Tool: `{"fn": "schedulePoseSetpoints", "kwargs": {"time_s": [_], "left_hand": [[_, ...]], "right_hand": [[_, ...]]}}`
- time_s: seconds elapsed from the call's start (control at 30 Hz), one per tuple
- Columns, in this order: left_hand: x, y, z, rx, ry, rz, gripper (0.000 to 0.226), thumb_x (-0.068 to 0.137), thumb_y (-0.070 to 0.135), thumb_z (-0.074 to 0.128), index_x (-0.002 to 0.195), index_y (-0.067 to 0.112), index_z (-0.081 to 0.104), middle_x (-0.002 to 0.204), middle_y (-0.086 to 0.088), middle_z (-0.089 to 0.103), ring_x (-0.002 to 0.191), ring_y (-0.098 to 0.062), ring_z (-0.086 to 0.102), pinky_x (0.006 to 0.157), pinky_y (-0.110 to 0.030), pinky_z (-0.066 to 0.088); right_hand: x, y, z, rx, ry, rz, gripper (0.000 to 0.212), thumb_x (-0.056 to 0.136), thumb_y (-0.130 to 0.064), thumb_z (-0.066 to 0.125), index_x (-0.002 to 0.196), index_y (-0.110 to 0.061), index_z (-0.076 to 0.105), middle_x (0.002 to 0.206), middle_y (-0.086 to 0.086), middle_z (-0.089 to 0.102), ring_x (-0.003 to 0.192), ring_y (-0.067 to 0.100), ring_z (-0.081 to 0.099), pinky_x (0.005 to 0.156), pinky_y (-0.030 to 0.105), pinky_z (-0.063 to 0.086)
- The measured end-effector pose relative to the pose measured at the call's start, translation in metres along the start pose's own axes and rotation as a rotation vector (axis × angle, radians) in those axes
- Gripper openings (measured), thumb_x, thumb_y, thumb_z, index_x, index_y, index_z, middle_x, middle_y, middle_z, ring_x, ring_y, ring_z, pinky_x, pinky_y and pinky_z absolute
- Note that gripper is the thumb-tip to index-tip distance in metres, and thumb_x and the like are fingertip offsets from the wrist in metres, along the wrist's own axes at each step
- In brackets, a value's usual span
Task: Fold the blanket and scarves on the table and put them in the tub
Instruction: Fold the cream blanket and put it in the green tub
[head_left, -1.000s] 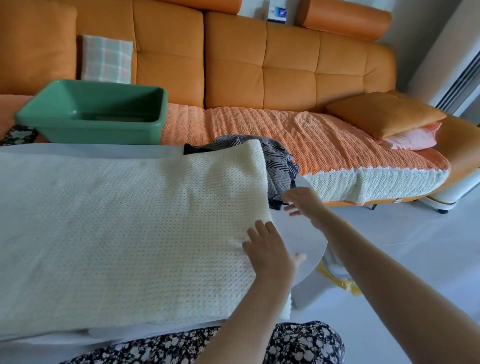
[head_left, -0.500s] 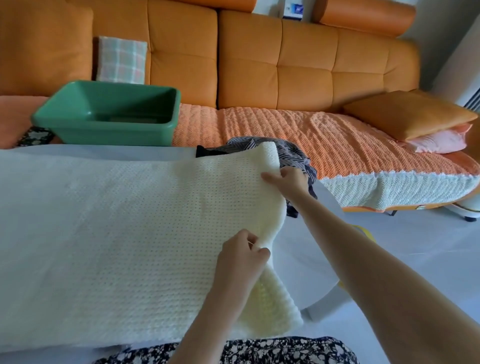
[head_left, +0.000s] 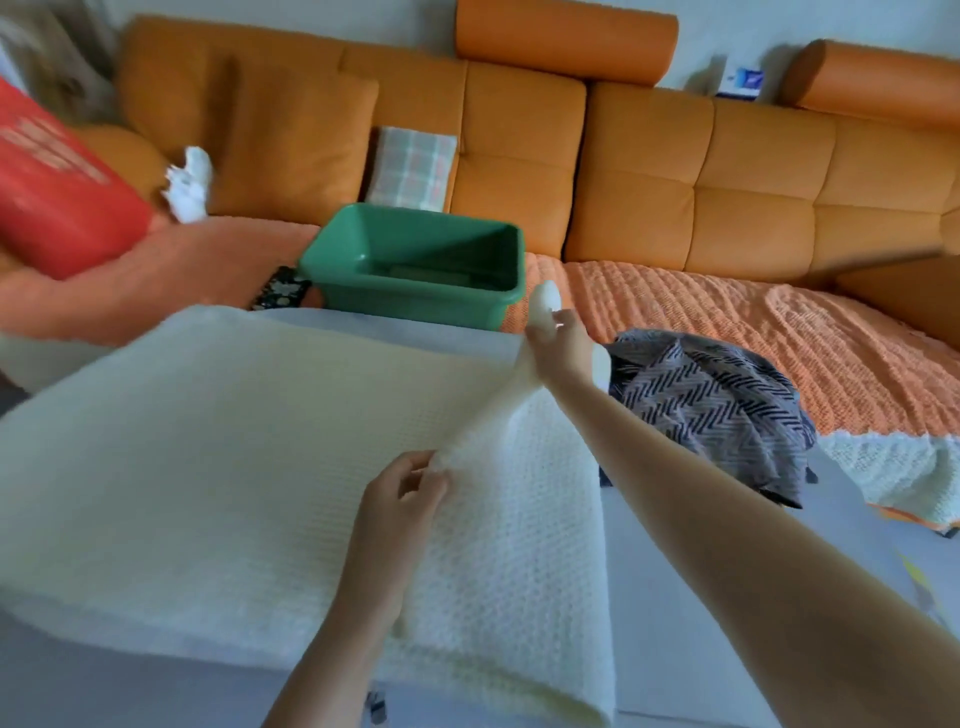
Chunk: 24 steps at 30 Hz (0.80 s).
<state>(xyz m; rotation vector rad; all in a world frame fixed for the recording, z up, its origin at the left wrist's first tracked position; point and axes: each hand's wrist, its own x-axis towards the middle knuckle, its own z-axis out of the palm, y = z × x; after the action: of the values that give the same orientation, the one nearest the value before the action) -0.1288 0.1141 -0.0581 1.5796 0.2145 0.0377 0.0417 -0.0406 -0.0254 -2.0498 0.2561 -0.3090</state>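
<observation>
Spanning white table (head_left: 670, 571), cream blanket (head_left: 208, 467); orange sofa (head_left: 675, 208) behind, green tub (head_left: 415, 291).

blanket (head_left: 208, 467): cream knitted cloth, thick and soft, with a fine waffle texture; matt.
scarf (head_left: 711, 410): thin woven cloth with a dark and light zigzag pattern, crumpled; matt.
tub (head_left: 511, 270): green plastic, smooth, with a soft shine on the rim and inner walls.
table (head_left: 665, 597): smooth pale grey surface, faintly shiny; the material itself I cannot tell.
sofa (head_left: 753, 171): orange padded covering, looks like leather or something similar, smooth with stitched panels, low sheen.
sofa cover (head_left: 727, 322): orange knitted cloth, ribbed and rough, with a white edge.
small cushion (head_left: 413, 169): checked woven cloth, matt.
</observation>
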Motion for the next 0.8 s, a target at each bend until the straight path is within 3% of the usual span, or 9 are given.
{"fn": "schedulePoseSetpoints", "kwargs": {"time_s": [0.13,0.27,0.4,0.47,0.53,0.7,0.8], "left_hand": [[0.015,0.007,-0.064,-0.079,0.157,0.050,0.023,0.086,0.008,0.057,0.078,0.026,0.068,0.075,0.001,0.069,0.071,-0.010,0.059,0.063,-0.025,0.044],[0.033,0.021,-0.134,-0.094,0.286,0.146,0.023,0.088,0.010,0.056,0.082,0.030,0.066,0.072,0.018,0.068,0.065,0.007,0.060,0.054,-0.007,0.044],[0.048,0.031,-0.202,-0.040,0.429,0.231,0.020,0.089,0.017,0.056,0.085,0.034,0.066,0.078,0.027,0.067,0.075,0.012,0.059,0.060,-0.009,0.040],[0.055,0.025,-0.233,0.006,0.527,0.224,0.019,0.088,0.020,0.057,0.086,0.036,0.066,0.080,0.025,0.067,0.076,0.010,0.060,0.062,-0.011,0.042],[0.064,0.012,-0.260,0.086,0.580,0.140,0.013,0.087,0.024,0.059,0.091,0.033,0.067,0.087,0.015,0.069,0.085,-0.002,0.062,0.067,-0.022,0.043],[0.075,-0.016,-0.295,0.332,0.400,-0.166,0.026,0.074,0.038,0.074,0.090,0.018,0.066,0.082,0.002,0.067,0.077,-0.013,0.061,0.059,-0.026,0.041],[0.078,-0.014,-0.306,0.286,0.446,-0.105,0.025,0.059,0.040,0.069,0.079,0.025,0.069,0.075,-0.001,0.069,0.076,-0.019,0.065,0.065,-0.037,0.050]], "right_hand": [[-0.007,-0.051,0.079,0.067,-0.073,-0.052,0.042,0.094,-0.025,0.044,0.132,-0.007,0.046,0.121,0.014,0.058,0.100,0.026,0.057,0.075,0.031,0.043],[-0.009,-0.098,0.154,0.119,-0.141,-0.078,0.041,0.094,-0.025,0.044,0.132,-0.007,0.047,0.122,0.014,0.057,0.101,0.028,0.057,0.075,0.031,0.043],[-0.014,-0.137,0.223,0.149,-0.161,-0.118,0.036,0.095,-0.021,0.045,0.126,-0.003,0.049,0.114,0.011,0.059,0.097,0.025,0.056,0.073,0.031,0.043],[-0.020,-0.153,0.255,0.151,-0.179,-0.147,0.032,0.096,-0.020,0.044,0.121,-0.001,0.050,0.102,0.009,0.056,0.088,0.023,0.052,0.071,0.031,0.041],[-0.025,-0.157,0.287,0.117,-0.213,-0.157,0.030,0.095,-0.021,0.042,0.117,-0.002,0.051,0.101,0.010,0.057,0.083,0.022,0.049,0.068,0.030,0.039],[-0.036,-0.122,0.343,-0.050,-0.300,-0.130,0.030,0.096,-0.025,0.040,0.117,-0.005,0.049,0.107,0.011,0.060,0.085,0.023,0.053,0.067,0.032,0.040],[-0.035,-0.125,0.360,-0.061,-0.281,-0.136,0.031,0.096,-0.023,0.041,0.120,-0.005,0.048,0.108,0.012,0.060,0.094,0.027,0.057,0.074,0.035,0.045]]}}
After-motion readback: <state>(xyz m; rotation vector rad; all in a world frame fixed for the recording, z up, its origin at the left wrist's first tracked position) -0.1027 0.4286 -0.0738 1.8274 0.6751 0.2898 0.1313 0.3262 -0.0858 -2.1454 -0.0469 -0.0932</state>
